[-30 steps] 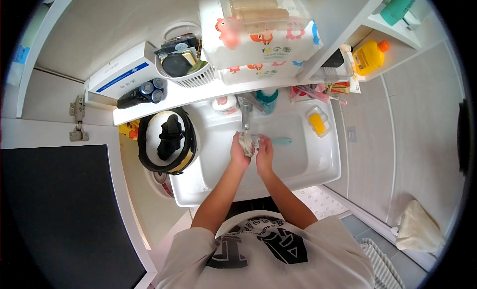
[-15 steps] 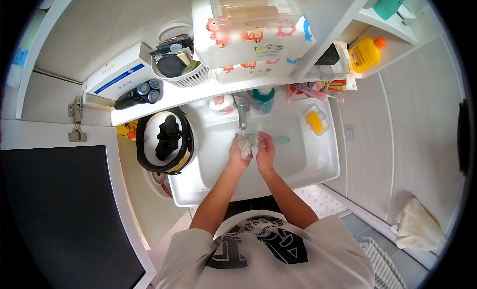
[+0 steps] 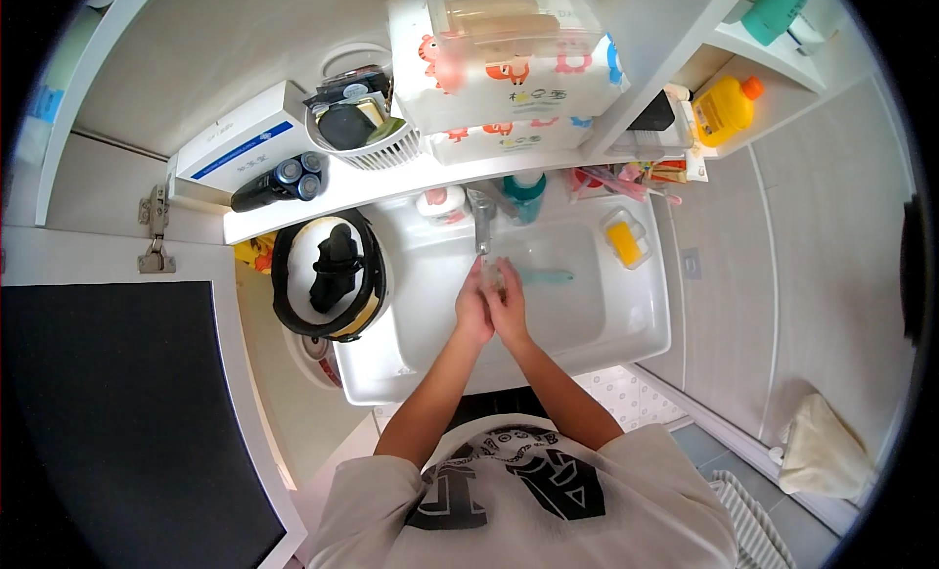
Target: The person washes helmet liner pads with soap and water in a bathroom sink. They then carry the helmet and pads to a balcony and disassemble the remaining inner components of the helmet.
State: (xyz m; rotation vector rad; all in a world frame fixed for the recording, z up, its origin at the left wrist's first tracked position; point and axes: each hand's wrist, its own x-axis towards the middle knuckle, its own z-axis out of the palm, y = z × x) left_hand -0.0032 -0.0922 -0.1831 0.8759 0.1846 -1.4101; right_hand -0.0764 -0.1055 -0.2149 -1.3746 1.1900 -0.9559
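Note:
Under the chrome faucet, both hands meet over the white sink. My left hand is closed round a whitish cloth, of which only a small part shows. From the right, my right hand presses against the cloth and my left hand, its fingers closed over it. Behind the right hand, a teal-handled brush lies in the basin. A yellow soap bar sits in a clear dish on the sink's right side.
A black-rimmed container holding dark cloth stands at the sink's left. Behind the faucet are a white bottle and a teal bottle. Above them runs a shelf with a basket, a shaver and tissue packs.
My right hand has moved left from beside my left hand and now touches it. The cloth, earlier plainly visible in my left hand, is mostly covered.

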